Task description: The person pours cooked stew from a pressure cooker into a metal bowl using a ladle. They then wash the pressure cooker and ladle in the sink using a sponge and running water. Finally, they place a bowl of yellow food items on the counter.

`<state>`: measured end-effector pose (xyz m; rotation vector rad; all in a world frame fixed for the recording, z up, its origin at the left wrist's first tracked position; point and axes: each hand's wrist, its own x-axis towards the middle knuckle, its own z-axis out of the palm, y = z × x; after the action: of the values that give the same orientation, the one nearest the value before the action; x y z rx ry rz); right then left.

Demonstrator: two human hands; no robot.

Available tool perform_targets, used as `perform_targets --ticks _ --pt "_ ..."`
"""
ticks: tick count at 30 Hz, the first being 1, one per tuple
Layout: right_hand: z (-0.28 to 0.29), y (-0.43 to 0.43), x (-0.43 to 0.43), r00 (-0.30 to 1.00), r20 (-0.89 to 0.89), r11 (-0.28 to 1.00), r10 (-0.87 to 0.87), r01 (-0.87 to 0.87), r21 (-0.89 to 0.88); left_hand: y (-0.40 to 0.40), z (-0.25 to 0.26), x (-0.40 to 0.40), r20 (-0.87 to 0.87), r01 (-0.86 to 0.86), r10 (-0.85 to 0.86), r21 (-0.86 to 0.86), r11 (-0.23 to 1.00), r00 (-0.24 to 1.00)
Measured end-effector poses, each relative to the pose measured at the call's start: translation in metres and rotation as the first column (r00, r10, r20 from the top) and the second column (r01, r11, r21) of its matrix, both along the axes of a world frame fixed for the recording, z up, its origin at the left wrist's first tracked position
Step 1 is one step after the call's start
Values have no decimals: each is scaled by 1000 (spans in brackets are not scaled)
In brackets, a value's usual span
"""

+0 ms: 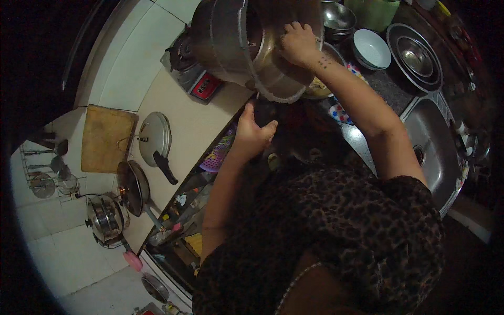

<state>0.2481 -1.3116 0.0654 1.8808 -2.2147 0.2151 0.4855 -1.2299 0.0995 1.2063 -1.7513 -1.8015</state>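
A large metal pot (224, 43) is tipped on its side over a gas burner (183, 59), its mouth towards a bowl (325, 92) that holds pale yellowish food. My right hand (300, 44) reaches over the pot's mouth with fingers curled; whether it grips the metal or something else cannot be told. Below the rim, near the counter's edge, my left hand (256, 132) is raised with thumb and fingers apart and nothing visible in it. Partly hidden by my right forearm, a dotted cloth (340, 112) lies beside the bowl.
White bowls (372, 49), nested metal basins (419, 59) and a steel sink (433, 145) are at the right. On the left counter stand a pressure cooker lid (154, 138), a wooden cutting board (104, 138), a frying pan (133, 189) and a metal steamer pot (104, 218).
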Motion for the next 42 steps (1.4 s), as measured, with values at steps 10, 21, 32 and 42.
perform_targets --ticks 10,21,32,42 --pt "14 17 0 828 547 987 124 -160 19 1 9 -3 62 17 -17 -4 1000 998" --pt "43 51 -28 -115 906 879 408 -221 -423 -3 6 1 -1 41 -41 104 994 999" --pt "82 82 -35 -135 725 681 675 -262 -684 3 20 7 -83 111 -100 129 985 991" --pt "74 113 -73 861 206 862 465 -387 -328 0 33 0 -55 111 -105 115 987 993"
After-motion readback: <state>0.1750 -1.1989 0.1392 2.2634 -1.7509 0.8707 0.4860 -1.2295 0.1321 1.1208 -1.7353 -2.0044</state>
